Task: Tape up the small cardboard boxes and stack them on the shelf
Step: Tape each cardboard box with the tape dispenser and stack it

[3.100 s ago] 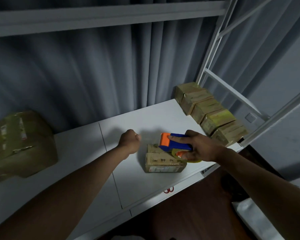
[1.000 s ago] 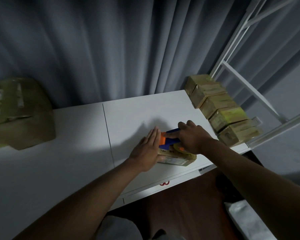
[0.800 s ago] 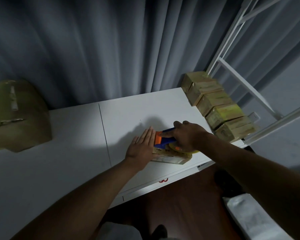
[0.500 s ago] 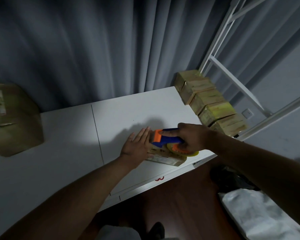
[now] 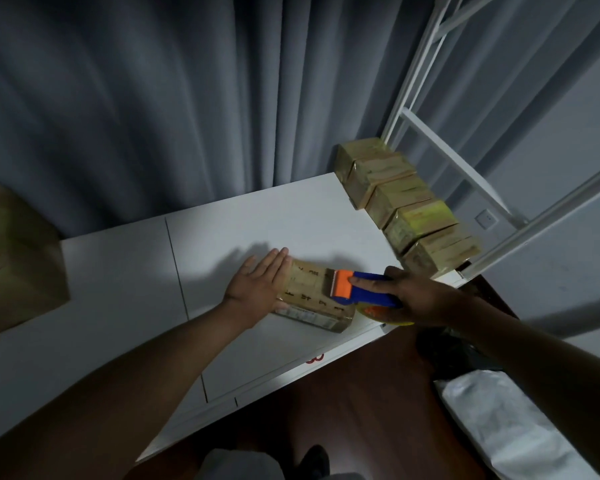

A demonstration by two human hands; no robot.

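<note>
1. The box I am taping lies flat on the white shelf, near its front edge and right of the seam between the two shelf panels. Dark printed characters show on its top face, and a label runs along its front side.

2. My left hand lies flat on the box's left end, fingers straight and together, palm down, pressing it to the shelf.

3. My right hand has its fingers curled round the blue handle of the dispenser. Its orange head, with a toothed blade, sits on the right part of the box's top. The tape roll shows under my hand as an orange and yellow edge, just past the box's right end.

4. A row of five small boxes runs along the shelf's right end, from back to front, each touching the next. The fourth from the back has a brighter yellow top.

5. A large box stands at the shelf's left side, well apart from my hands and partly cut off by the frame edge.

6. Grey curtains hang behind the shelf. The white frame rises at the right. Below the shelf's front edge I see dark wood floor and a white bag at lower right.
</note>
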